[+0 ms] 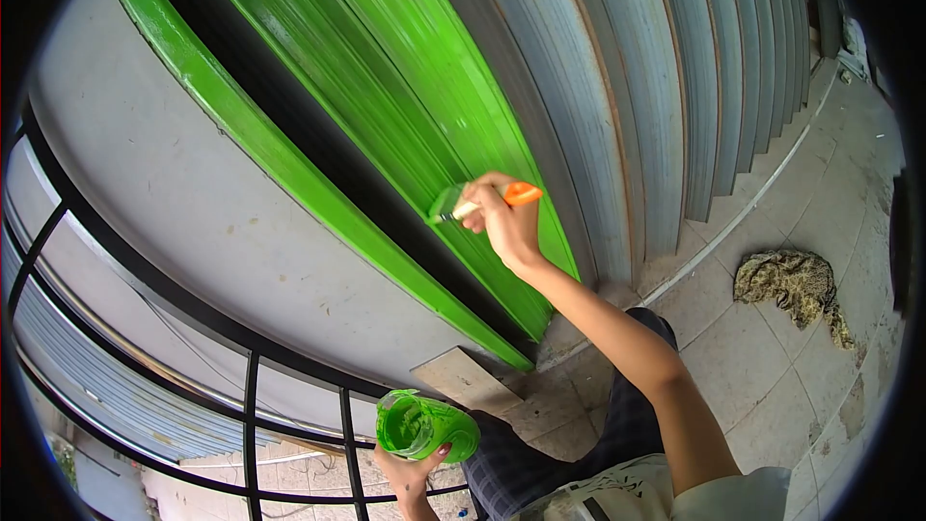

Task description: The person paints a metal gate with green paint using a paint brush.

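My right hand (pixel 500 224) is closed on a paintbrush (pixel 522 194) with an orange handle end. The brush's green-coated bristles are at the green painted metal panel (pixel 424 125), slightly blurred. Low in the view, my left hand (pixel 410 473) holds a clear container (pixel 453 432) smeared with green paint, its open top showing paint inside. A green frame edge (pixel 289 183) runs along the left of the panel, with a dark gap between them.
Unpainted grey folded metal panels (pixel 617 87) stand to the right. A crumpled patterned cloth (pixel 791 287) lies on the tiled floor (pixel 743 367). A black metal grille (pixel 253 405) is at the lower left, near a flat board (pixel 463 378) beside the wall (pixel 222 193).
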The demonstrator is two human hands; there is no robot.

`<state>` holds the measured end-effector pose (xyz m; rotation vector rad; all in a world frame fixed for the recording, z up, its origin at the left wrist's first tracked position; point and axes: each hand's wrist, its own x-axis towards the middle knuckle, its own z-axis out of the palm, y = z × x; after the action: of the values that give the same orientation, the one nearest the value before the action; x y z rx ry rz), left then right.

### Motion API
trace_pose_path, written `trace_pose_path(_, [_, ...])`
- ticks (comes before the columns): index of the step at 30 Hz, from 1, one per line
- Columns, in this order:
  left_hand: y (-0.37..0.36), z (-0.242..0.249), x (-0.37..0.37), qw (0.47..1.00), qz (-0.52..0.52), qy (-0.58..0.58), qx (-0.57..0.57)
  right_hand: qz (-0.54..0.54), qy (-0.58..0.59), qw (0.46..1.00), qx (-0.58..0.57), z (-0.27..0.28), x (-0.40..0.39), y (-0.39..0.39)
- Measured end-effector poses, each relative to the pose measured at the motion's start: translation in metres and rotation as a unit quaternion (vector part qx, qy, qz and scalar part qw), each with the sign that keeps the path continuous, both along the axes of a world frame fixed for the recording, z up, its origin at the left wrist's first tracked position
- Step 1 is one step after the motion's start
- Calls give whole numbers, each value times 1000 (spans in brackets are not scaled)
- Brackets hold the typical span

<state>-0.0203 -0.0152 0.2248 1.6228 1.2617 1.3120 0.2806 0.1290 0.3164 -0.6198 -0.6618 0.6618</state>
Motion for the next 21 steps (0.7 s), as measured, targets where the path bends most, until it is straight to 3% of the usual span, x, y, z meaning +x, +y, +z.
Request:
trace_pose_path(4, [2, -2, -1, 999, -29, -39, -12, -36, 10, 980, 197, 121, -7, 8])
trace_pose_path(7, [3, -5, -3, 999, -25, -22, -1, -41, 21, 971, 234, 135, -6, 14])
trace_pose_path(10, [3, -5, -2, 999, -30, -31, -18, -33, 34, 985, 165, 81, -1, 21])
trace_pose_path(14, [2, 1, 4, 1000, -16, -20, -4, -23, 39, 999, 28, -52, 0, 8])
trace_pose_path(16, [3, -1, 0, 999, -28, -17, 4, -5, 41, 998, -44, -76, 7, 4])
trace_pose_path(19, [3, 1, -4, 998, -37, -40, -20, -16, -1, 998, -53, -11, 15, 9])
trace_pose_path(21, [5, 1, -3, 999, -34, -38, -15, -10, -47, 999, 17, 63, 12, 19])
